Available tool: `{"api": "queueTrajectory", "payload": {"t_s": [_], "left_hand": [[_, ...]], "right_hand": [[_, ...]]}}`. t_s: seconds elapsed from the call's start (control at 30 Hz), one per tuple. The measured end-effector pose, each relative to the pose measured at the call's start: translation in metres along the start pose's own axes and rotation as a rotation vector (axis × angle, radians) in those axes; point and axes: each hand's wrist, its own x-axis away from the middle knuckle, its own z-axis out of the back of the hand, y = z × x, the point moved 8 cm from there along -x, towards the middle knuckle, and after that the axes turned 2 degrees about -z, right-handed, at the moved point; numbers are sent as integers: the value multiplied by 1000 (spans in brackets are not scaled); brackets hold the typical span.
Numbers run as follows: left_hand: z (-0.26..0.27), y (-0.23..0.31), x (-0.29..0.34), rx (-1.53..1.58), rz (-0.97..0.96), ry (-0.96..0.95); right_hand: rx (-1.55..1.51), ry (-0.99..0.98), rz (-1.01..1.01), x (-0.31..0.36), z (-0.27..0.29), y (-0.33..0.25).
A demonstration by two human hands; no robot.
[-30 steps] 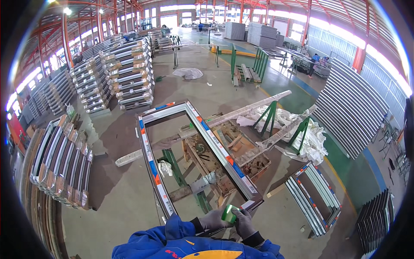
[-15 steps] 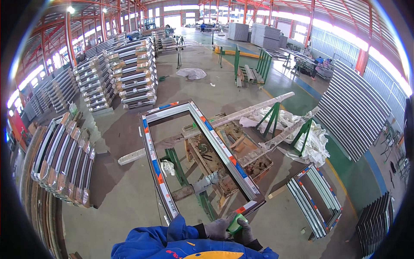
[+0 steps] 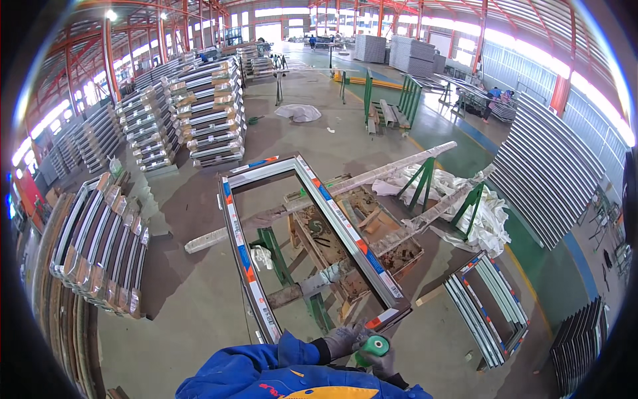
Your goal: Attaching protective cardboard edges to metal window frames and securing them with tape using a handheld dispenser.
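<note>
My right hand, in a grey glove, grips a green roll, probably tape, with its round end and pale core turned up. Just left of the roll is my gloved left hand, its fingers curled in close beside it; what they pinch, if anything, is too small to make out. Both hands are at the near end of a large rectangular frame, dark with pale faces and strips of blue, orange and white tape. The frame lies across wrapped support bars.
Beneath the frame are a wooden crate with scraps and a green stand. Smaller frames lie at the right, near crumpled white sheeting. Stacked frames stand at the left. People work far off at the right.
The green roll has tipped so that its round end now shows. My left hand has shifted slightly up and right, toward the frame's near corner. The large frame has stayed in place.
</note>
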Motion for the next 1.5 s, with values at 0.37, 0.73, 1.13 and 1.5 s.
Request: {"api": "queueTrajectory", "payload": {"t_s": [0.37,0.73,1.13,1.5], "left_hand": [[2,1,1,57,-146,10],[-9,6,-7,-46,-103,15],[-15,5,0,-336,-154,137],[-8,61,17,-594,-73,259]], "right_hand": [[463,-632,57,-23,-57,-57],[-811,-796,-175,29,-5,51],[-502,62,-59,89,110,-120],[-622,297,-285,107,216,-12]]}}
